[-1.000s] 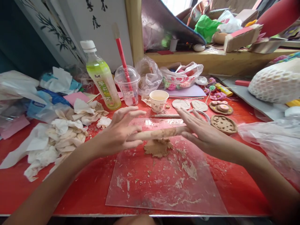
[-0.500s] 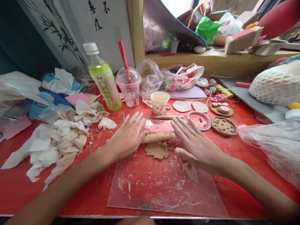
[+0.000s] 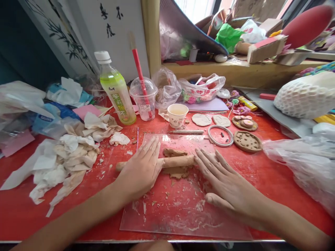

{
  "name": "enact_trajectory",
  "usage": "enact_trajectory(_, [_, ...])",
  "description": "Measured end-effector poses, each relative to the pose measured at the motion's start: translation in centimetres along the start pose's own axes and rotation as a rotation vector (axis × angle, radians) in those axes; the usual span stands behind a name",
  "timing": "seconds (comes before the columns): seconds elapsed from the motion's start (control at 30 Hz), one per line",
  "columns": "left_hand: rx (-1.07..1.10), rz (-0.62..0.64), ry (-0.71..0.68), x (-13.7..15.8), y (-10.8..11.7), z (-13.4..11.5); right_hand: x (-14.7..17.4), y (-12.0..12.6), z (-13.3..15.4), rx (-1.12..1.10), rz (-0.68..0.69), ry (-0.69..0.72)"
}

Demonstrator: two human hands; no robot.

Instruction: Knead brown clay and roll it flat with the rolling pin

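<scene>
A wooden rolling pin lies crosswise over a flat, ragged piece of brown clay, which shows in front of and behind it. My left hand rests flat on the pin's left part, fingers stretched out; the pin's left end sticks out past my wrist. On the right end lies my right hand, palm down with its fingers extended and thumb apart. Beneath the clay is a clear sheet marked with clay smears and crumbs.
Behind the sheet stand a paper cup, a lidded plastic cup and a green drink bottle. Crumpled tissues lie left. To the right are a ring, clay discs and a plastic bag.
Both hands and the rolling pin have moved toward me over the clay. More of the clay's far edge now shows behind the pin. The view has shifted slightly.
</scene>
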State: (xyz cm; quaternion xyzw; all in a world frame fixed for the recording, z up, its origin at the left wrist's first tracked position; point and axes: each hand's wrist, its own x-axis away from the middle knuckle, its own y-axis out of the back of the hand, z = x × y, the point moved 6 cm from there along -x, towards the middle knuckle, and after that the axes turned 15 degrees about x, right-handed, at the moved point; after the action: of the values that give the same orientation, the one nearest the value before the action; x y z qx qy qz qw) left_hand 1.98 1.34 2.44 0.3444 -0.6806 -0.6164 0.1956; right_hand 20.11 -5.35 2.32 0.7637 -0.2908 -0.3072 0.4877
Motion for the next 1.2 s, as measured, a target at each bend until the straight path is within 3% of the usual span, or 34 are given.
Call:
enact_trajectory(0.23, [-0.017,-0.099,0.085,-4.1,0.9,1.9,-3.3,-1.8,-2.6,-0.018,0.087,-0.163])
enact_trajectory(0.4, [-0.001,-0.066,-0.056,-0.4,0.1,-0.1,0.2,-0.6,0.5,-0.025,0.04,-0.024])
enact_trajectory(0.5, [0.006,-0.073,-0.076,0.5,-0.2,-0.6,0.8,-0.2,0.9,-0.061,0.048,-0.012])
enact_trajectory(0.63, [0.003,-0.14,-0.008,-1.8,0.3,0.7,-2.1,0.2,-2.4,-0.231,0.101,-0.141])
enact_trajectory(0.77, [-0.067,-0.23,-0.087,-1.9,1.6,0.7,-4.0,0.8,-6.4,-0.403,0.049,-0.353])
enact_trajectory(0.83, [-0.124,-0.231,-0.17,-0.9,1.7,0.4,-4.1,0.5,-6.7,-0.389,0.026,-0.307])
enact_trajectory(0.9, [-0.192,-0.239,-0.251,0.0,1.6,0.1,-4.0,-0.2,-5.8,-0.322,0.008,-0.168])
enact_trajectory(1.0, [-0.286,-0.279,-0.35,0.5,1.6,0.0,-3.9,-0.3,-4.7,-0.212,-0.1,-0.061])
enact_trajectory(1.1, [-0.26,-0.254,-0.356,0.0,1.5,0.4,-4.1,1.0,-5.2,-0.217,-0.238,-0.165])
enact_trajectory(1.2, [-0.064,-0.197,-0.268,-0.6,1.9,1.0,-3.5,2.1,-7.5,-0.344,-0.35,-0.449])
